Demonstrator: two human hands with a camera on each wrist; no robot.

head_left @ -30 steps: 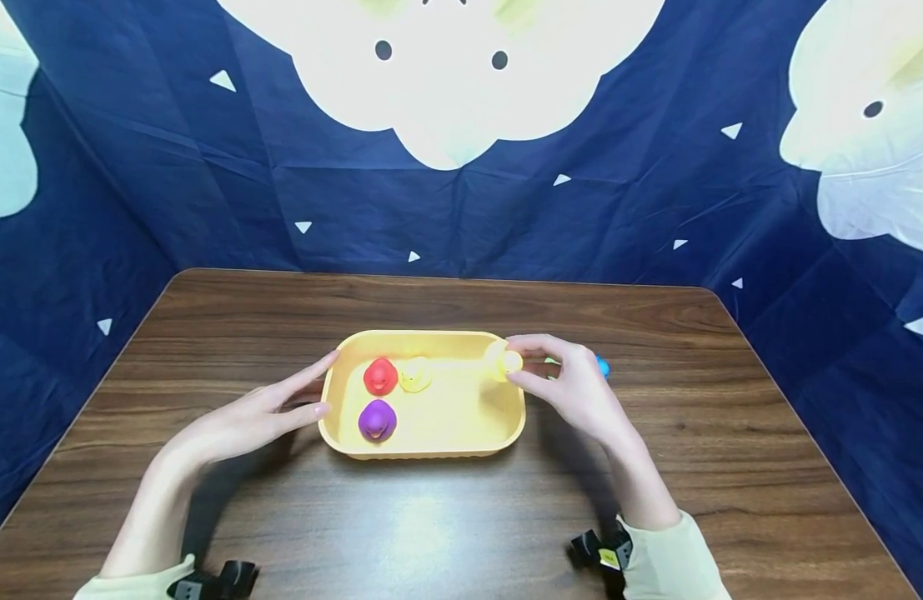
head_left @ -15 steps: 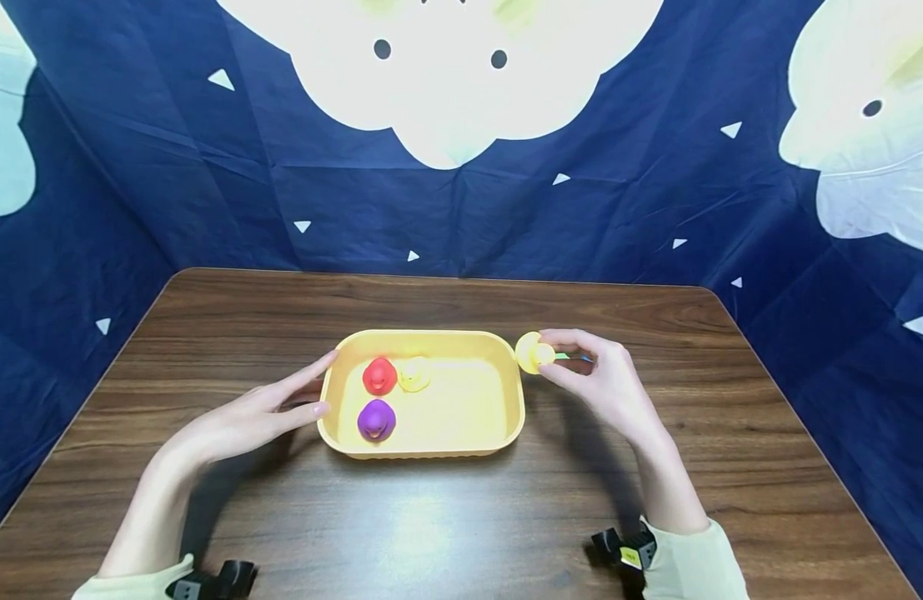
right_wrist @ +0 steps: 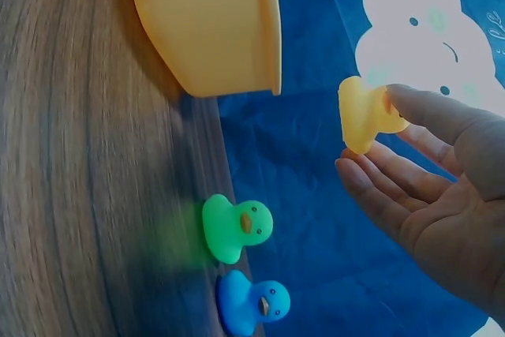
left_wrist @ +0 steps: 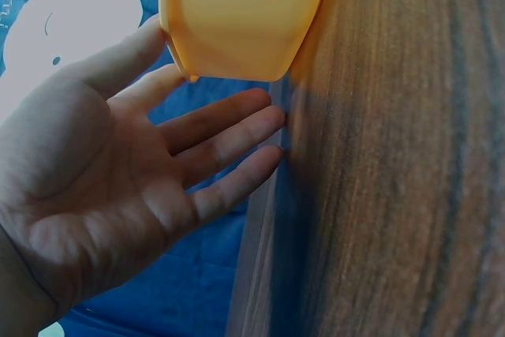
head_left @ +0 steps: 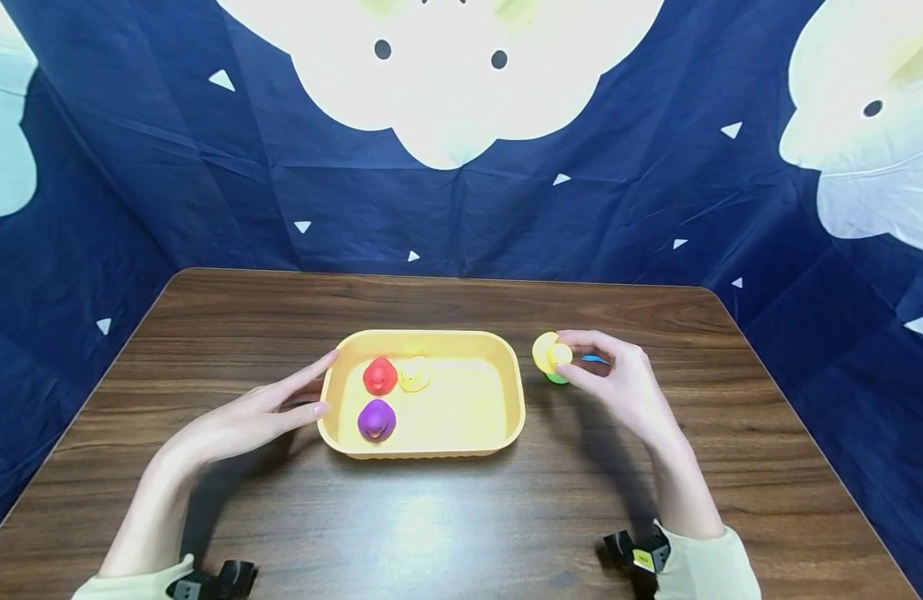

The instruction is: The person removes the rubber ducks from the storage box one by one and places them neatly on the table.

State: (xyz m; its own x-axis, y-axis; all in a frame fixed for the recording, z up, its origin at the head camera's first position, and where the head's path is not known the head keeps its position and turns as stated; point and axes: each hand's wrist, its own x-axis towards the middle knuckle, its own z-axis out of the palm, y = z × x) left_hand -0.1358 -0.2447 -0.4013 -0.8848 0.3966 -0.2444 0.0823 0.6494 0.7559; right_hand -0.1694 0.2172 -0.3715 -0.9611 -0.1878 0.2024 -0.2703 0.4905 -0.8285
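My right hand (head_left: 619, 379) pinches a yellow rubber duck (head_left: 545, 352) between thumb and fingers, held up off the table just right of the yellow tray (head_left: 461, 417). Beneath it, a green rubber duck (right_wrist: 237, 228) and a blue rubber duck (right_wrist: 251, 304) sit on the table; the head view shows them mostly covered by the hand. At the tray's left end, my left hand (head_left: 254, 417) touches the rim with thumb and fingertips, its fingers extended. Inside the tray's left half are a red duck (head_left: 380, 377), another yellow duck (head_left: 414, 375) and a purple duck (head_left: 377, 421).
The wood-grain table (head_left: 431, 525) runs back to a dark blue curtain (head_left: 371, 208) with white cloud shapes. Black cameras are strapped at both wrists, near the table's front.
My right hand has carried the yellow duck from above the tray's right end outward to the right, past the rim. The left hand and the tray have stayed in place.
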